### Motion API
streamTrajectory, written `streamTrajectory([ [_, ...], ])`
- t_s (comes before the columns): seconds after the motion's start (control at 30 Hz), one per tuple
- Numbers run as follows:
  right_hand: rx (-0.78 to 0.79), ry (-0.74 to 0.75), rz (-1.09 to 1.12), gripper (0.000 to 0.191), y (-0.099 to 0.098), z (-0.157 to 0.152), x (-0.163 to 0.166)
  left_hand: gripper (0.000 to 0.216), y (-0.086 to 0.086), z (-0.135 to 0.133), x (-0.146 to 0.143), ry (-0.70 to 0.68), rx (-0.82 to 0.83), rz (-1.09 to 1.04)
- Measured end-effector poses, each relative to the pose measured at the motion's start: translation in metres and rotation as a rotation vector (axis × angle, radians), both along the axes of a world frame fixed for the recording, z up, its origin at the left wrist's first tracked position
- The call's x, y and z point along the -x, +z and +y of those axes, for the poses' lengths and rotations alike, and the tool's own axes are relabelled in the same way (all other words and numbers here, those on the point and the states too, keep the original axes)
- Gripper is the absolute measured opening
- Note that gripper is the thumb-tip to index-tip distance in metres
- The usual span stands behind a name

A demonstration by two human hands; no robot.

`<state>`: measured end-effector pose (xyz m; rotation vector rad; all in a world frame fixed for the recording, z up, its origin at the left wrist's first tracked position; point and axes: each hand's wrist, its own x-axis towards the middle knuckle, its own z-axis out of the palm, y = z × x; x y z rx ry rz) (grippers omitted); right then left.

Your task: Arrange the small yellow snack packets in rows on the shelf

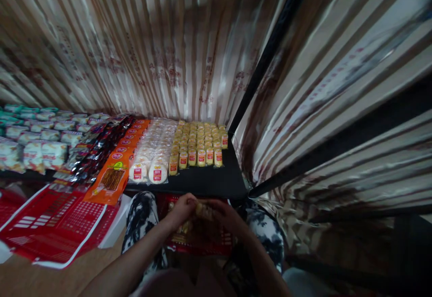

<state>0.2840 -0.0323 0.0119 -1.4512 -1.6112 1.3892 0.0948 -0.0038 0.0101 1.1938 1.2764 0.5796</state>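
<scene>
Both of my hands meet over a red basket (221, 242) between my knees. My left hand (180, 210) is closed, thumb and fingers pinching the near side of a small yellow wrapped snack (203, 210). My right hand (225, 213) curls around the other side of it. Dim light and blur hide the exact fingertips, and I cannot tell whether more than one pack is held. More yellow packs (185, 227) lie in the basket below my left hand. On the black shelf ahead stand rows of like yellow wrapped snacks (201, 156) with red labels.
Left of the yellow rows lie round white packs (158, 173), orange packs (113, 175), dark shiny packs (97, 146) and white packs (54, 153). The black shelf (216, 182) ends at a dark post (259, 67). Another red basket (64, 220) sits at left. Striped plastic sheeting (189, 40) hangs behind.
</scene>
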Motion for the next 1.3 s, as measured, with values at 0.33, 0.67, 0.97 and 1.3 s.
streamTrajectory([
  [0.33,0.102,-0.153,0.294,0.052,0.057,-0.010,0.001,0.009,0.063,0.006,0.004,0.195,0.175,-0.404],
  [0.67,0.099,-0.104,0.470,0.056,0.065,-0.010,0.000,0.012,0.079,-0.001,-0.002,0.301,0.419,-0.502],
  [0.97,0.085,-0.244,0.370,0.041,0.053,0.001,0.002,0.018,0.075,-0.005,-0.014,0.417,0.610,-0.631],
  [1.3,0.138,-0.471,0.561,0.044,0.029,0.004,0.024,0.012,0.092,0.010,-0.021,0.233,0.214,-0.494],
])
